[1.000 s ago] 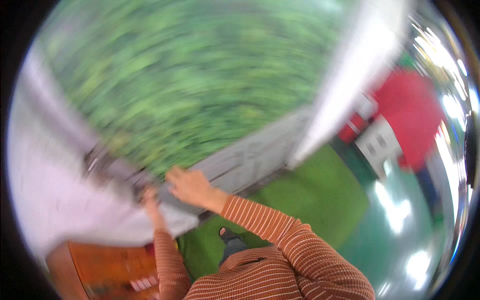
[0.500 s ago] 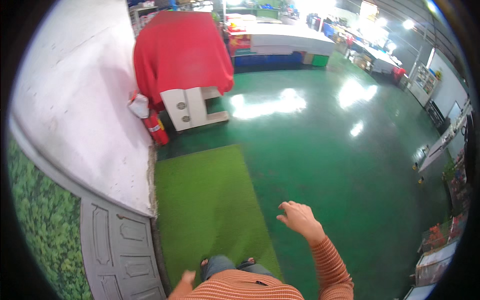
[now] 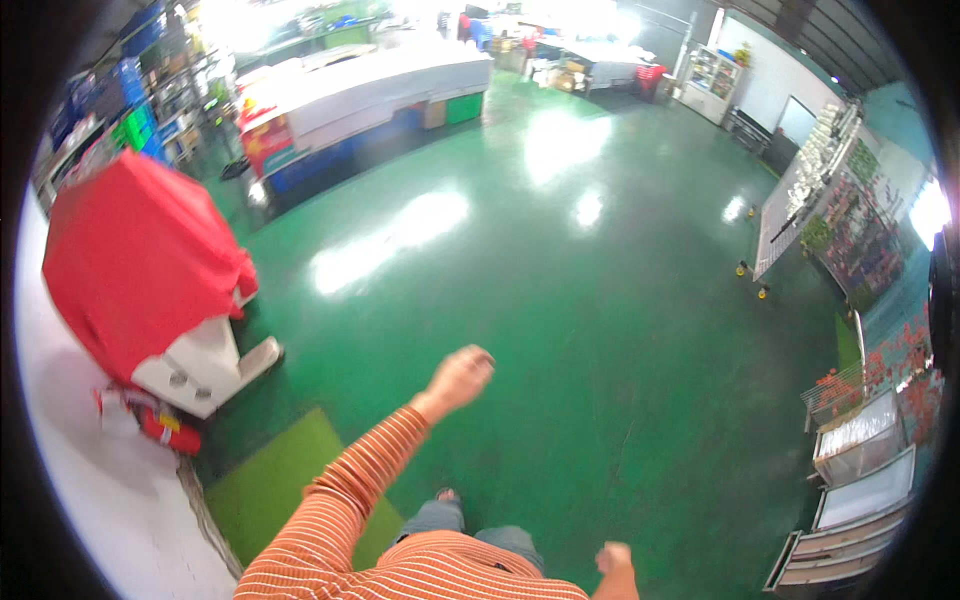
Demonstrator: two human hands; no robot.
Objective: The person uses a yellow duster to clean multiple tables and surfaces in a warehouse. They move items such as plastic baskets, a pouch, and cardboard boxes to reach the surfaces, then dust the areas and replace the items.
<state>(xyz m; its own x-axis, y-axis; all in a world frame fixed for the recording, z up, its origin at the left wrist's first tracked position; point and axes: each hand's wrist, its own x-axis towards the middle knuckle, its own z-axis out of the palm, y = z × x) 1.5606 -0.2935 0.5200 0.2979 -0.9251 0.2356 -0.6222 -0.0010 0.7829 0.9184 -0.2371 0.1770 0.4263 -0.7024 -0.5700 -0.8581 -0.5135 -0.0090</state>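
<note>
My left hand (image 3: 460, 378) is stretched forward over the glossy green floor (image 3: 560, 400), its fingers curled in and nothing visible in them. A striped orange sleeve (image 3: 345, 490) covers that arm. Low in the picture, beside my body, hangs my right hand (image 3: 615, 562). It is small and blurred, and its fingers cannot be made out. Neither hand touches anything I can see. Below me are my legs in grey-blue trousers (image 3: 436, 517), with one foot (image 3: 447, 494) showing on the floor.
At left stands a white machine (image 3: 190, 370) under a red cloth (image 3: 140, 260), beside a red fire extinguisher (image 3: 170, 432) and a green mat (image 3: 270, 470). A long white-covered table (image 3: 390, 85) stands far off. Along the right are a wheeled board (image 3: 790, 220) and stacked frames (image 3: 850, 530).
My view has swung to the right, so the red-covered machine and mat sit farther left. My left hand has swung forward, while my right hand has dropped back beside my body.
</note>
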